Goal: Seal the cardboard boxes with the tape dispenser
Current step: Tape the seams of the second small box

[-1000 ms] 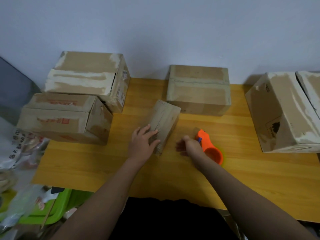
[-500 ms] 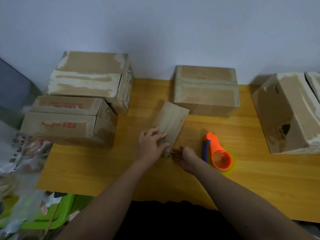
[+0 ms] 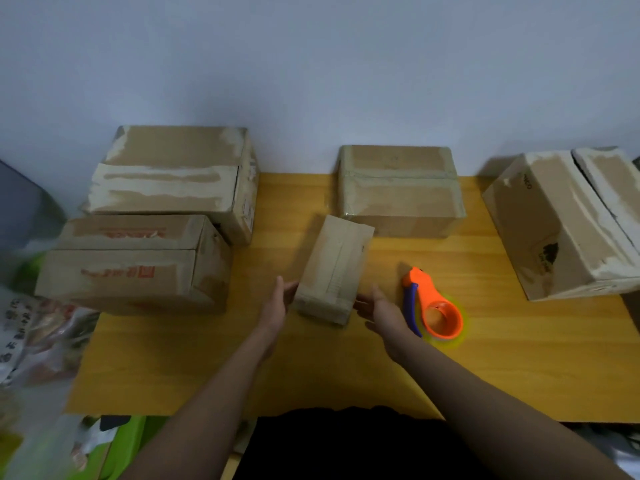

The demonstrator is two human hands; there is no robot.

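We have the small cardboard box (image 3: 334, 268) at the middle of the wooden table (image 3: 519, 358), tilted so its far end points toward one o'clock, and we judge this to be the positioning step: the box is being squared up before any tape goes on. Our left hand (image 3: 277, 304) lies flat along the box's near left side with fingers straight, and our right hand (image 3: 379, 308) meets the near right corner the same way, fingers extended, neither hand curling round anything. The orange tape dispenser (image 3: 433, 304) rests on the table at three o'clock from the box, just beside our right wrist and ungripped. The next move, as we read it, calls for the right hand to leave the box and take the dispenser's handle while the left steadies the box, then lay tape along the top seam. Larger boxes stand at ten, twelve and three o'clock. Whether the small box's seam already carries tape is hard to make out; the rightmost box is cut off by the frame, and the clutter at the left edge is blurred.
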